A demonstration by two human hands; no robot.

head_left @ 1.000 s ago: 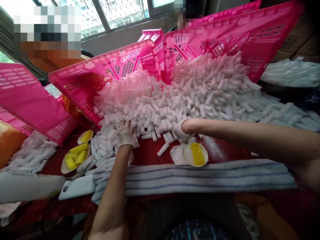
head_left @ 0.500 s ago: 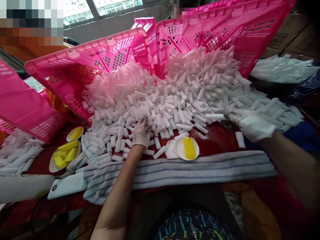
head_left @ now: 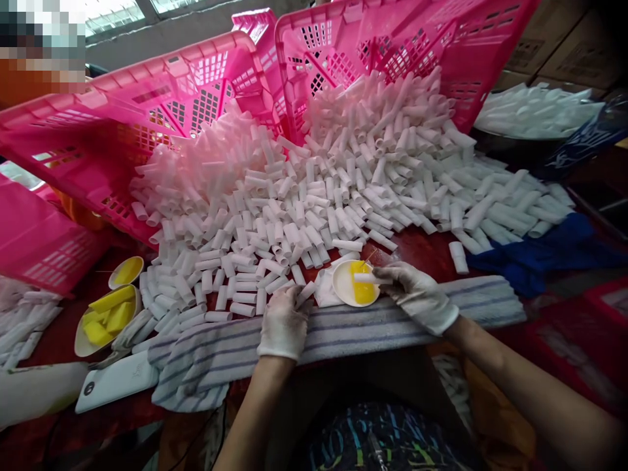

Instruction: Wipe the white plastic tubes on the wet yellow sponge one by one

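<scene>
My right hand (head_left: 420, 298), in a white glove with darkened fingertips, pinches a short white plastic tube (head_left: 367, 278). That tube points left, over a small white dish (head_left: 343, 288) holding a glossy yellow substance (head_left: 364, 292) with a thin stick by it. Left of the dish, my gloved left hand (head_left: 283, 324) is closed around another short white tube (head_left: 307, 292), which sticks out past the thumb. Both hands hover near a folded striped towel (head_left: 353, 329). Behind them spreads a big heap of similar white tubes (head_left: 314, 196).
Two pink crates (head_left: 191, 85) lie tipped at the back, tubes spilling out. At left are a bowl of yellow chunks (head_left: 81, 340), a smaller yellow-filled dish (head_left: 126, 271) and a white phone (head_left: 118, 383). A blue cloth (head_left: 534, 255) lies right; a person's orange clothing shows upper left.
My right hand has come left and nearer with its tube, from the heap's right side to the dish. My left hand has drawn back from the heap with a tube. The view has shifted.
</scene>
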